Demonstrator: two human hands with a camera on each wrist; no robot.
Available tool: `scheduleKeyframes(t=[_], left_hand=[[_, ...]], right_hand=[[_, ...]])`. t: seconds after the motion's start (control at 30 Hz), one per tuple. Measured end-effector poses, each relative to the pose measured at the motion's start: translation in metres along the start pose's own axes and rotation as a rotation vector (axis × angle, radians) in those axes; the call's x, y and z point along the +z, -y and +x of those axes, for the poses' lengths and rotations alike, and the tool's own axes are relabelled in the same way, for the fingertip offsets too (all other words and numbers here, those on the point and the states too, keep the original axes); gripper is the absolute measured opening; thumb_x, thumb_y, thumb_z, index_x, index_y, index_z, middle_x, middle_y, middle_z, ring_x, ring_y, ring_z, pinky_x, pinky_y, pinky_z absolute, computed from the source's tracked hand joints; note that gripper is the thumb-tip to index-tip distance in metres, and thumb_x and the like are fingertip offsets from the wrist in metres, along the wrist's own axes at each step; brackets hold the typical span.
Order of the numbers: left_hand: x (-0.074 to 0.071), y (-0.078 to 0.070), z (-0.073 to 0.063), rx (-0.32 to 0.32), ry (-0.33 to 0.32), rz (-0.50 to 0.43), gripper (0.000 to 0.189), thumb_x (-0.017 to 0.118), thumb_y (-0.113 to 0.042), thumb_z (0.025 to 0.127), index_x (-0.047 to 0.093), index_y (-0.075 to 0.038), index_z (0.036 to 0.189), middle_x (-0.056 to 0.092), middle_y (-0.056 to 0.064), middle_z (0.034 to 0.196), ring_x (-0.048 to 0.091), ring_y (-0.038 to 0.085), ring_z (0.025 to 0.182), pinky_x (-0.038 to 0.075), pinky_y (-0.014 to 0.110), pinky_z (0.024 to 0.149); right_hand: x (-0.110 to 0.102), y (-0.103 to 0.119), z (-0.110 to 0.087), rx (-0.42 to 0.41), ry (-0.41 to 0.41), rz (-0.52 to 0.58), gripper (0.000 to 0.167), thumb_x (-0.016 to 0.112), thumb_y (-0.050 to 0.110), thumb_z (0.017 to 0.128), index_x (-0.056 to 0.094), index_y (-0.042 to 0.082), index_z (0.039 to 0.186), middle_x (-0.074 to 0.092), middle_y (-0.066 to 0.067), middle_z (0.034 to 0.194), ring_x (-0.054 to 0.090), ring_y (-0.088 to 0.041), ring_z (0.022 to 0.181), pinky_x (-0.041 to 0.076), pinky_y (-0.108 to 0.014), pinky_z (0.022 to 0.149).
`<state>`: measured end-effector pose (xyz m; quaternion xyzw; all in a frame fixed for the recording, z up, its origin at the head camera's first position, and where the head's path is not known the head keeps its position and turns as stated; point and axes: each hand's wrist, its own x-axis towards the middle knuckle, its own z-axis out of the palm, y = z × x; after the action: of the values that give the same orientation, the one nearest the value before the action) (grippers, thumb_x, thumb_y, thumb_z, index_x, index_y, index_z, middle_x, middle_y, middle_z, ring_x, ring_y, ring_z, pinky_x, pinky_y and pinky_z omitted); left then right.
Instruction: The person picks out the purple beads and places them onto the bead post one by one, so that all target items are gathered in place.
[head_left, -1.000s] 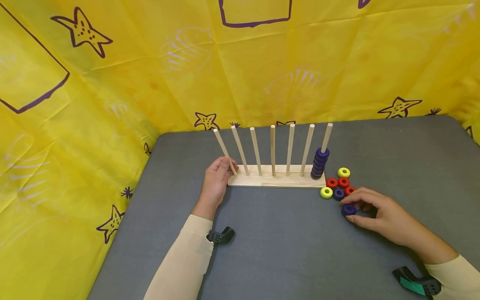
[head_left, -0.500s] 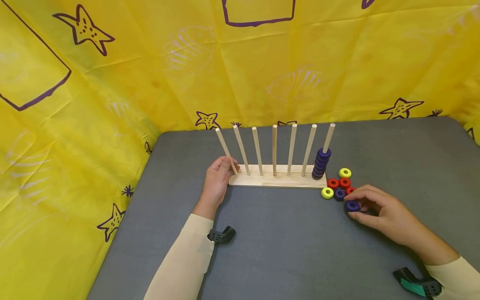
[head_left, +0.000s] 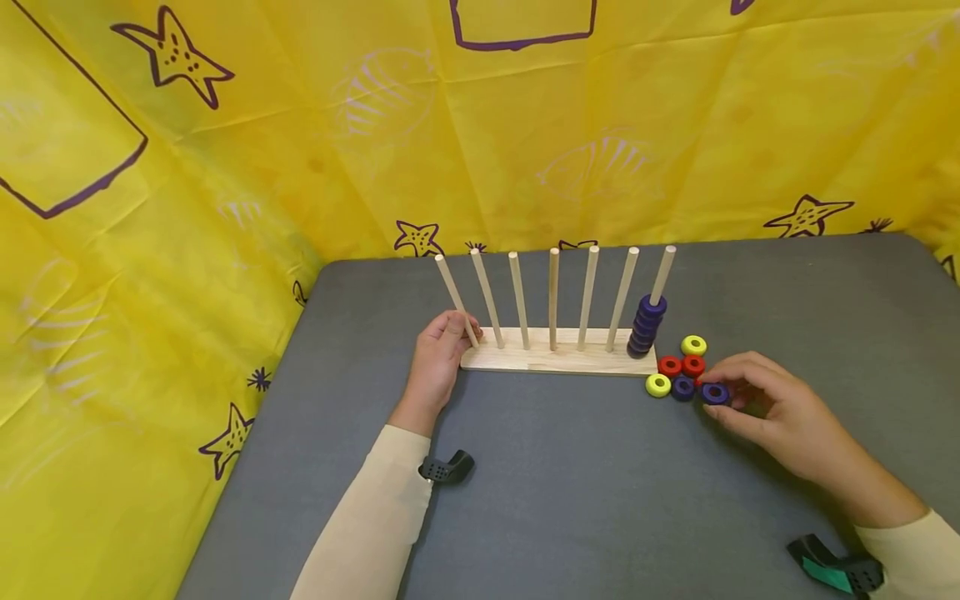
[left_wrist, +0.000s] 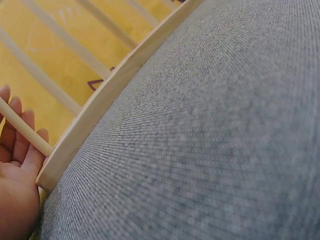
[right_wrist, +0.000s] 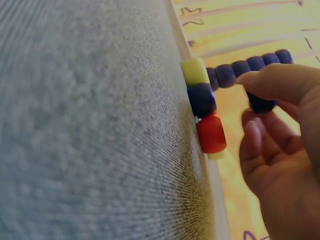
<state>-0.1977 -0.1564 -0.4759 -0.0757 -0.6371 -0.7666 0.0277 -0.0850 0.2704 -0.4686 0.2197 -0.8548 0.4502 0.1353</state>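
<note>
A wooden peg stand [head_left: 540,357] with a row of upright pegs stands on the grey table. Its rightmost peg bears a stack of dark blue rings [head_left: 647,325]. My left hand [head_left: 438,358] holds the stand's left end, with its fingers about the leftmost peg [left_wrist: 25,127]. Between thumb and fingers, my right hand [head_left: 780,408] pinches a dark blue ring [right_wrist: 261,104], raised off the table. Just left of it lie loose rings: a blue ring [head_left: 683,387], yellow rings [head_left: 658,385] and red rings [head_left: 670,367]. My right fingers partly hide one red ring.
A yellow cloth [head_left: 480,142] with drawn fish and starfish hangs behind and to the left of the table [head_left: 570,500]. Dark camera mounts show at the left wrist [head_left: 447,468] and right wrist [head_left: 836,567].
My right hand has lifted the pinched blue ring and carried it away from me, slightly rightward, toward the loose rings. My left hand keeps its place at the stand. The head view has shifted slightly.
</note>
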Motion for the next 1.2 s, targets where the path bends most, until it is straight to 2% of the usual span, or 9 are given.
scheduleKeyframes(t=[0.4, 0.67, 0.93, 1.2], left_hand=[[-0.001, 0.002, -0.001, -0.005, -0.006, -0.002, 0.038, 0.059, -0.032, 0.112, 0.068, 0.004, 0.103, 0.065, 0.011, 0.102, 0.065, 0.024, 0.101, 0.053, 0.035, 0.097], [-0.001, 0.004, -0.001, -0.001, 0.001, -0.003, 0.037, 0.062, -0.036, 0.110, 0.069, -0.001, 0.103, 0.065, 0.011, 0.103, 0.065, 0.024, 0.102, 0.053, 0.035, 0.097], [-0.002, 0.005, 0.001, -0.007, -0.010, 0.011, 0.034, 0.057, -0.028, 0.114, 0.068, 0.003, 0.104, 0.065, 0.012, 0.103, 0.065, 0.025, 0.103, 0.053, 0.036, 0.097], [-0.001, 0.004, 0.001, 0.004, -0.010, -0.011, 0.038, 0.063, -0.037, 0.108, 0.069, 0.000, 0.102, 0.066, 0.011, 0.103, 0.065, 0.025, 0.101, 0.054, 0.035, 0.095]], right_hand=[[-0.004, 0.012, 0.013, -0.039, -0.023, -0.021, 0.058, 0.086, -0.032, 0.067, 0.076, 0.004, 0.112, 0.065, -0.001, 0.114, 0.056, -0.009, 0.084, 0.049, -0.014, 0.069], [-0.008, 0.021, 0.024, -0.049, -0.036, -0.071, 0.060, 0.089, -0.028, 0.069, 0.078, 0.006, 0.116, 0.067, -0.001, 0.114, 0.056, -0.009, 0.084, 0.049, -0.013, 0.073], [-0.015, 0.029, 0.034, -0.111, -0.040, -0.022, 0.064, 0.085, -0.035, 0.065, 0.076, 0.000, 0.118, 0.068, -0.005, 0.116, 0.060, -0.008, 0.086, 0.051, -0.012, 0.076], [-0.025, 0.042, 0.046, -0.117, -0.056, 0.008, 0.062, 0.084, -0.035, 0.068, 0.075, -0.003, 0.121, 0.068, -0.006, 0.116, 0.062, -0.010, 0.090, 0.052, -0.012, 0.083]])
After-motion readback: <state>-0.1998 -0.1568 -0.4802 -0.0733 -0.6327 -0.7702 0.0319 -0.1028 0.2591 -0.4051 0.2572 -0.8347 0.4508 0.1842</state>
